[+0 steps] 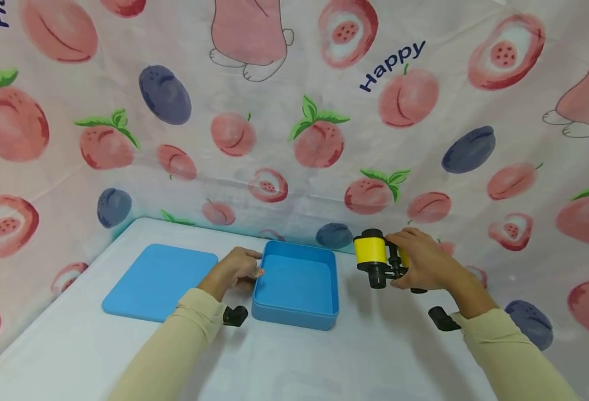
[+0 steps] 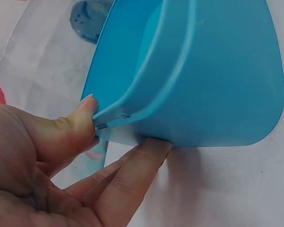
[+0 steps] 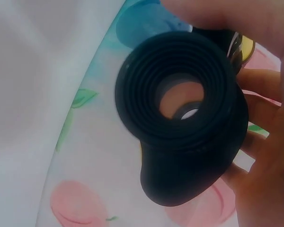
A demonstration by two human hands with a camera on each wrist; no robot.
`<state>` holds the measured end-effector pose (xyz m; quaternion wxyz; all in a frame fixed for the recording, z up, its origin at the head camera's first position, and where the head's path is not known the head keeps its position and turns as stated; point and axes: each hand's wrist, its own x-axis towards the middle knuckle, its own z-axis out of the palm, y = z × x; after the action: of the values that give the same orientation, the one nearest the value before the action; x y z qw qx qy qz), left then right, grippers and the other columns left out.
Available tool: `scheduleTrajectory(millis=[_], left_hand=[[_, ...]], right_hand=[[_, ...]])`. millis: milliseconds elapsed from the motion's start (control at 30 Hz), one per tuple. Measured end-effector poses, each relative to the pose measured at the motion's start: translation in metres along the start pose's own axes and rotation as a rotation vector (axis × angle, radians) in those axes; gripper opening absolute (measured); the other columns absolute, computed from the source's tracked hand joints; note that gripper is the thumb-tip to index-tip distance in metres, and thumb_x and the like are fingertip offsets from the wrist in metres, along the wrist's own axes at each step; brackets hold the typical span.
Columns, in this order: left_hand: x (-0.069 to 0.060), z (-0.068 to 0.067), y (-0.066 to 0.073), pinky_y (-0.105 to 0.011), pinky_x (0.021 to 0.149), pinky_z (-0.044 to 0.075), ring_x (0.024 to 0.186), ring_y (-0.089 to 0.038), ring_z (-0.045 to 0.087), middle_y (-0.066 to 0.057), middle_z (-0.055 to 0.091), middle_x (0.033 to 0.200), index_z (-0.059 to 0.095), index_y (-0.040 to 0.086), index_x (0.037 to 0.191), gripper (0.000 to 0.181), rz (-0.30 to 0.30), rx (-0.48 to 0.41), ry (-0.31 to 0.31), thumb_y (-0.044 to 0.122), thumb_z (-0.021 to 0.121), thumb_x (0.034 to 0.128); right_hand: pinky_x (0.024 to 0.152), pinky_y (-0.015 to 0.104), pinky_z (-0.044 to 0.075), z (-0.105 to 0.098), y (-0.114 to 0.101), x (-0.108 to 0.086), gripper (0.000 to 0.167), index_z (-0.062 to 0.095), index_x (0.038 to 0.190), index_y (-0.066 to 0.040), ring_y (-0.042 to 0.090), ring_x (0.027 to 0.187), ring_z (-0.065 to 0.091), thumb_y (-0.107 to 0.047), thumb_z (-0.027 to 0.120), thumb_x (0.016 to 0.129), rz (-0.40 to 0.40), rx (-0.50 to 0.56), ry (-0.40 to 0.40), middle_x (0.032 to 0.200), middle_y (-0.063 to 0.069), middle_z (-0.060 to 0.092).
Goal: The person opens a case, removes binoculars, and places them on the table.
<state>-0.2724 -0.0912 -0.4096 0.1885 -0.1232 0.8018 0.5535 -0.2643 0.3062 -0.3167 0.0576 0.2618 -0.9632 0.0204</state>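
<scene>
A shallow blue open box [image 1: 294, 317] sits on the white table, nothing inside it. My left hand [image 1: 236, 270] holds its left side; in the left wrist view the thumb [image 2: 83, 118] is on the rim and the other fingers touch the outer wall. Right of the box, my right hand [image 1: 419, 259] grips a pair of black and yellow binoculars [image 1: 371, 250] above the table. One black eyepiece [image 3: 175, 90] fills much of the right wrist view, with fingers curled around behind it.
A flat blue lid [image 1: 159, 281] lies on the table [image 1: 294, 367] left of the box. A fruit-printed cloth [image 1: 284, 217] hangs behind and along the sides. Small black wrist devices stick out by both sleeves.
</scene>
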Motion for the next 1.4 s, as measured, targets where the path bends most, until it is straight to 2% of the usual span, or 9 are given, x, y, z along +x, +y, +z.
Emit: scheduleTrajectory(millis=[233,767,1033,1400], left_hand=[[0.002,0.002,0.0,-0.049,0.098,0.061,0.111,-0.03,0.065,-0.026,0.049,0.156,0.053,0.008,0.152,0.054,-0.022,0.002,0.021,0.006,0.067,0.0999],[-0.003,0.001,0.0,-0.052,0.101,0.058,0.114,-0.03,0.066,-0.029,0.053,0.151,0.051,0.006,0.153,0.054,-0.013,0.008,0.028,0.004,0.065,0.1008],[-0.002,0.002,0.0,-0.051,0.098,0.06,0.114,-0.029,0.067,-0.029,0.053,0.151,0.052,0.006,0.153,0.054,-0.014,-0.004,0.025,0.004,0.065,0.1004],[-0.001,0.001,0.0,-0.05,0.098,0.06,0.111,-0.028,0.066,-0.027,0.054,0.151,0.053,0.007,0.152,0.054,-0.02,-0.016,0.028,0.003,0.066,0.0996]], right_hand=[[0.104,0.068,0.05,0.001,0.008,-0.006,0.093,0.059,0.141,-0.001,0.041,0.126,0.052,-0.038,0.096,0.064,0.023,0.01,-0.009,0.134,0.018,0.066],[0.101,0.066,0.053,0.006,0.017,-0.013,0.097,0.058,0.142,0.0,0.04,0.122,0.054,-0.04,0.097,0.063,0.054,0.025,-0.017,0.135,0.02,0.064],[0.097,0.065,0.055,0.01,0.019,-0.016,0.095,0.06,0.14,-0.002,0.038,0.118,0.056,-0.04,0.098,0.061,0.04,0.025,-0.008,0.13,0.017,0.066],[0.1,0.066,0.052,0.02,0.024,-0.018,0.096,0.06,0.14,-0.001,0.04,0.121,0.054,-0.039,0.099,0.061,0.039,0.017,-0.017,0.131,0.017,0.067]])
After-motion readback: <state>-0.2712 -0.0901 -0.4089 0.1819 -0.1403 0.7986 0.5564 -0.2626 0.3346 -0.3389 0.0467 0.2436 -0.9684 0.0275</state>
